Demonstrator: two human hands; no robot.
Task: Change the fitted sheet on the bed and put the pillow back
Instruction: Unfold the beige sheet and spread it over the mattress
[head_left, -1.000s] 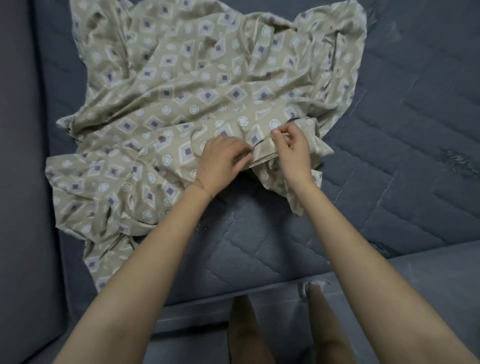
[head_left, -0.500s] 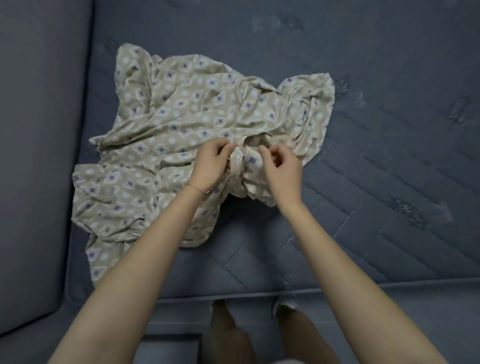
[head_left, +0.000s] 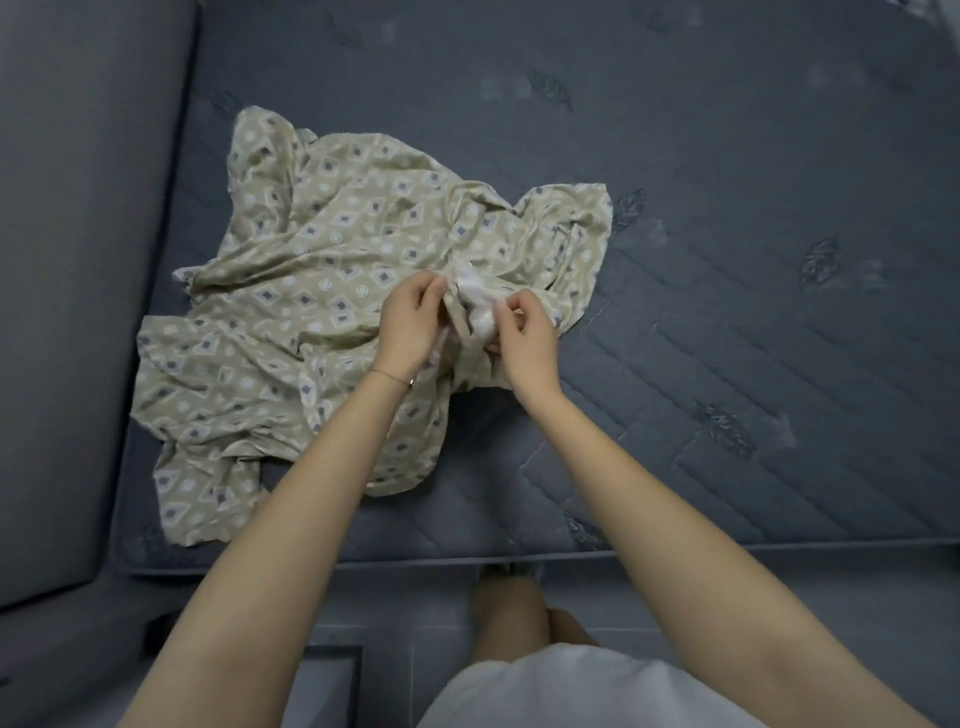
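A crumpled beige fitted sheet (head_left: 322, 291) with a diamond and circle pattern lies in a heap on the left part of the bare blue-grey quilted mattress (head_left: 727, 312). My left hand (head_left: 410, 325) and my right hand (head_left: 522, 345) meet at the heap's right side. Each pinches a bunched fold of the sheet, and the pale underside of the cloth shows between the fingertips. No pillow is in view.
A grey padded headboard or wall panel (head_left: 78, 312) runs down the left of the mattress. The mattress's near edge (head_left: 571, 553) lies just in front of my legs, with grey floor below.
The view has pulled back and up, so the sheet looks smaller. Both hands have gathered the cloth closer together, turning up its pale underside between them.
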